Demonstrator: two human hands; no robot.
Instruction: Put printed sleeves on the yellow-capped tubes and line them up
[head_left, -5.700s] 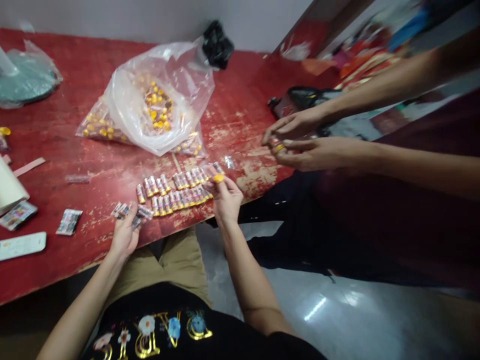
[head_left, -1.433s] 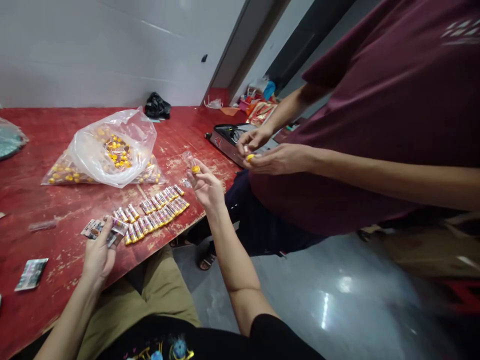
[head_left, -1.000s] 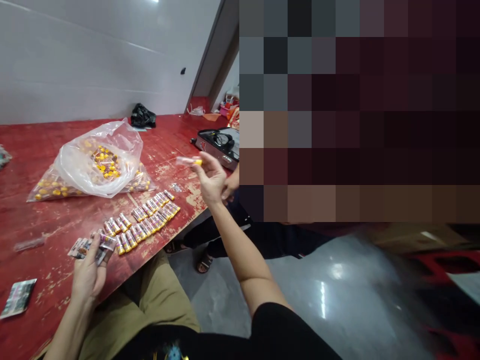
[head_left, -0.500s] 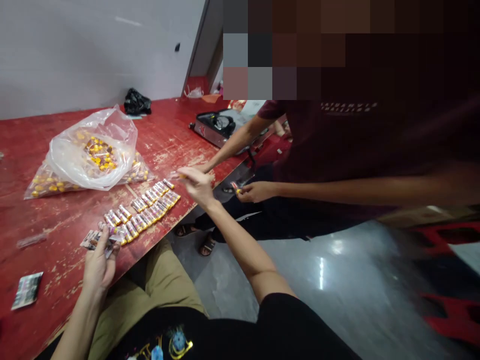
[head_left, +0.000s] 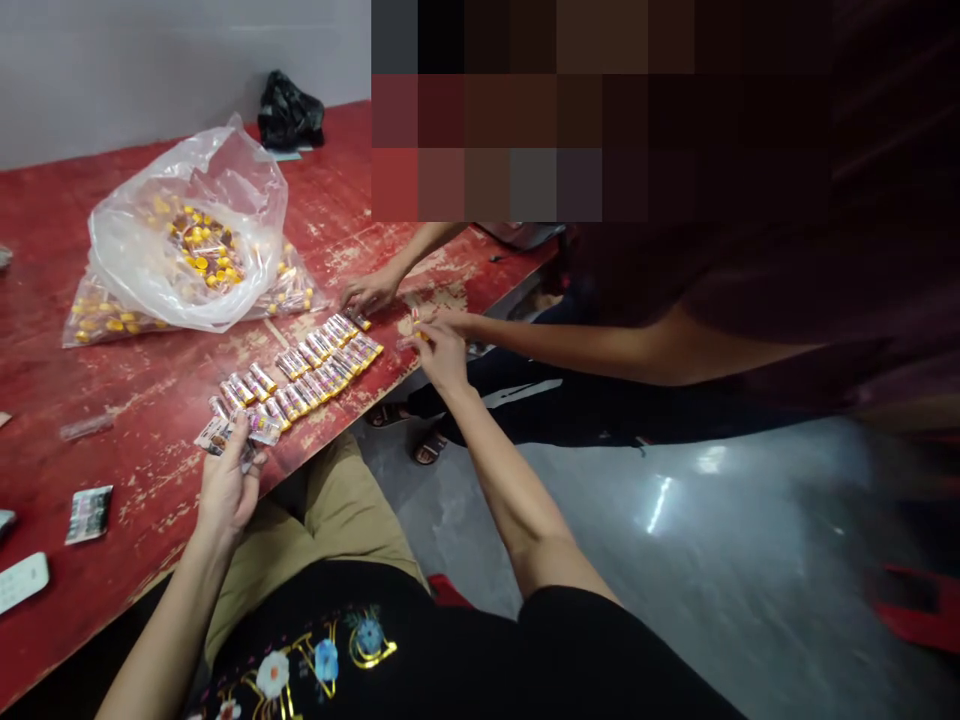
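Two rows of small tubes with yellow caps [head_left: 330, 365] lie along the front edge of the red table [head_left: 172, 490]. My left hand [head_left: 231, 480] is closed on some small printed packets [head_left: 217, 435] at the near end of the rows. Past the far end, my right hand [head_left: 442, 355] is pinched around a small yellow-tipped thing, probably a tube, right beside another person's hand [head_left: 457, 322]. That person's other hand [head_left: 373, 290] rests at the far end of the rows.
A clear plastic bag [head_left: 180, 240] full of yellow-capped tubes stands behind the rows. Near the wall is a black bag [head_left: 291, 112]. A dark packet [head_left: 89, 515] and a white remote-like object [head_left: 22, 582] lie at the left. The other person stands at the right.
The view has shifted. The other person's nearer hand has moved over to my right hand, and my right fingers have come together. My left hand still holds the packets.
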